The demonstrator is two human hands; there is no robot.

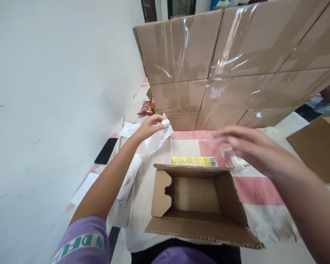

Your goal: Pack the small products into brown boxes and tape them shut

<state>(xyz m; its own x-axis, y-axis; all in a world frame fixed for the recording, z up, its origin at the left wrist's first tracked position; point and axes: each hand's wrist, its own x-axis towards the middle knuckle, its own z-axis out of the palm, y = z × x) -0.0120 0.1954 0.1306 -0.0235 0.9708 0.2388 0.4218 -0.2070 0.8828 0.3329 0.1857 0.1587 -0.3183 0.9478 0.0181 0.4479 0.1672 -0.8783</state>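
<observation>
My left hand (154, 126) is raised past the cardboard box, thumb and fingers pinched on a crumpled white paper sheet (154, 142) that hangs below them. Off to the right, my right hand (239, 141) is smeared by motion over the area beyond the box's right corner. Whether its fingers hold anything does not show. In front of me stands the open cardboard box (205, 227), its flaps up and its bare bottom visible. Just behind its far edge lies a yellow carton (192, 161) with a barcode. A white object (242, 167), partly hidden, rests under my right hand.
A wall of taped cardboard boxes (181, 51) rises at the back. On the left lie a black phone-like slab (106, 151), white papers (130, 129) and a white packet (129, 178). A red snack packet (146, 108) sits by the boxes. Another cardboard piece (316, 146) is at right.
</observation>
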